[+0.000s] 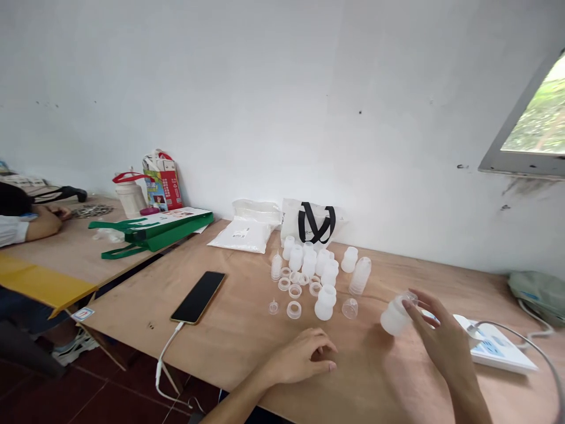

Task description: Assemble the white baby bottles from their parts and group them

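Note:
At the right, my right hand (pixel 439 333) closes its thumb and fingers on the clear top end of a translucent white bottle (pixel 394 319), which leans slightly by the tabletop. My left hand (pixel 304 356) rests on the wood nearer the middle, fingers loosely curled, thumb apart, nothing in it. Ahead of it stands a waisted white bottle (pixel 325 303), with a clear domed cap (pixel 350 308) to its right. Several ring collars (pixel 294 310) and a nipple (pixel 273 307) lie to the left. Behind them are more bottles (pixel 309 262) and a stack of clear caps (pixel 361 277).
A phone (pixel 198 297) with a white cable lies left on the wooden table (pixel 251 330). White plastic packets (pixel 242 234) and a black-handled bag (pixel 289 221) stand by the wall. A white box (pixel 503 350) with a cable is at right. Another person's arm (pixel 44 224) rests at far left.

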`<state>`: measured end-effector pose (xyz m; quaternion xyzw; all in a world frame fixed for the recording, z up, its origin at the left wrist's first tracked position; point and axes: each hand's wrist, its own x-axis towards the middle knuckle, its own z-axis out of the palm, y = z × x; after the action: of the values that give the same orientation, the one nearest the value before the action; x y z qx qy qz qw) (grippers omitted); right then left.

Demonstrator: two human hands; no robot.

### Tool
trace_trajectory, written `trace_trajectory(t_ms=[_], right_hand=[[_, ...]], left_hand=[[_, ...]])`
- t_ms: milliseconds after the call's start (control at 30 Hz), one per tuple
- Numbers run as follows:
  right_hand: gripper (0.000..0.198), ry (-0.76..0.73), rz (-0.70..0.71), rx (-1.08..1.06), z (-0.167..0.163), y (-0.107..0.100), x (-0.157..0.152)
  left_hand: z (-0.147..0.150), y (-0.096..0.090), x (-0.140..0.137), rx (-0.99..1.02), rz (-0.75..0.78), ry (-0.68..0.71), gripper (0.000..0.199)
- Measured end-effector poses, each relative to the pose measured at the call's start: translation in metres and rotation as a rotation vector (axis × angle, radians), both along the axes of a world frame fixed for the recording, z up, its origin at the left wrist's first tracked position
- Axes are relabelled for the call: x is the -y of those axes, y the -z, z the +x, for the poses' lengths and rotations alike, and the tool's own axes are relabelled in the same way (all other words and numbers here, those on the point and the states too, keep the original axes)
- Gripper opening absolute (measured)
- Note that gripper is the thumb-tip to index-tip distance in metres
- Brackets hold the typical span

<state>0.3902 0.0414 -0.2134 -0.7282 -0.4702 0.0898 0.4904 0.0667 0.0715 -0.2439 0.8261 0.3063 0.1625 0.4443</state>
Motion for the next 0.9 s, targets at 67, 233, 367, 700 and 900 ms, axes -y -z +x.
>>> trace_trajectory(t_ms=[67, 233, 367, 700, 900], right_hand=[[0.065, -0.002, -0.038, 0.04, 0.004, 0.008, -0.005], [0.077, -0.006, -0.021, 0.112, 0.007, 0.025, -0.013], [0.077, -0.018, -0.002, 0.174, 0.01, 0.032, -0.014], [0.065, 0.112, 0.327, 0.438, -0.046, 0.008, 0.002], [0.03, -0.618, -0.01, 0.633, -0.111, 0.06, 0.011]], left_hand=[[0.004, 0.005, 0.001, -0.003, 0.058, 0.009, 0.025], [0.005, 0.011, 0.002, -0.023, 0.13, 0.049, 0.021], [0.006, 0.014, 0.002, -0.048, 0.184, 0.048, 0.019], [0.006, 0.016, 0.005, -0.057, 0.257, 0.041, 0.018], [-0.002, 0.021, 0.009, -0.179, 0.392, -0.07, 0.016]])
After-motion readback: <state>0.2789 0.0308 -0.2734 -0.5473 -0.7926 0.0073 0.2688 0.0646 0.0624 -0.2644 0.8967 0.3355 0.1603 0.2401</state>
